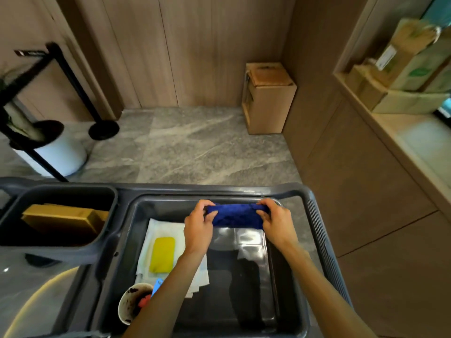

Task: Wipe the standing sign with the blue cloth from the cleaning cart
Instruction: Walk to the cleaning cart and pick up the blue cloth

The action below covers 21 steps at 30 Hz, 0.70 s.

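Note:
A dark blue cloth (235, 215) is stretched between both hands over the far part of the grey cleaning cart's tray (314, 230). My left hand (199, 225) grips its left end and my right hand (275, 222) grips its right end. A black standing sign on a post (62, 69) with a round base stands on the floor at the far left, blurred; its small plate sits at the top.
The tray holds a yellow sponge (162, 254) on white cloths, clear plastic bags (246, 240) and a dirty cup (133, 304). A side bin (107, 215) holds a yellow box. A cardboard box (268, 98) stands by the wood wall, a white planter (63, 154) at left, a counter at right.

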Motion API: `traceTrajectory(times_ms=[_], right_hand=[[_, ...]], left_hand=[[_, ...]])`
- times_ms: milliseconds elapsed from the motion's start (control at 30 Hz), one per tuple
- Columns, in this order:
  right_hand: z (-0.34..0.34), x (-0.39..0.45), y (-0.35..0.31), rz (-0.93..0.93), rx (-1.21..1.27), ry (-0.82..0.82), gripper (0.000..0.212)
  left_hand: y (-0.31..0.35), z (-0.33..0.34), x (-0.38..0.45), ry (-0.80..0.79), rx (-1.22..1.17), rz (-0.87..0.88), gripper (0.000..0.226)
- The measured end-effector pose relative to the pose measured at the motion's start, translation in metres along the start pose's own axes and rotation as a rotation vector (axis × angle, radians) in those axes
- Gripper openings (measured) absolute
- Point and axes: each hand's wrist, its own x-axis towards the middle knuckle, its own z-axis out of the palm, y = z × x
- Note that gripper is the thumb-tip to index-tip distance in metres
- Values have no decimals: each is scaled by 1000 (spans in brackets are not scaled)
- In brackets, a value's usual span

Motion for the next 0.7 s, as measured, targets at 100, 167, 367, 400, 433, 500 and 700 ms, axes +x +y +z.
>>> traceTrajectory(times_ms=[100, 167, 367, 400, 433, 500, 700], right_hand=[[-21, 12, -17, -36, -42, 21, 17], [-33, 20, -28, -56, -37, 23, 14], [-76, 41, -75, -177, -36, 55, 20], [-84, 44, -83, -200, -54, 67, 22], [-92, 47, -90, -221, -58, 79, 23], [-105, 53, -104, -248, -40, 88, 22], [-131, 56, -138, -254, 72, 156, 16]], left_hand=[[23, -15, 11, 0, -67, 22, 24], [39, -26, 20, 15, -99, 45, 22], [91, -59, 40, 99, -11, 200, 24], [98, -64, 43, 108, 16, 223, 26], [106, -70, 47, 114, 24, 234, 27], [121, -80, 54, 110, -16, 225, 23], [152, -106, 64, 90, -197, 196, 15]])
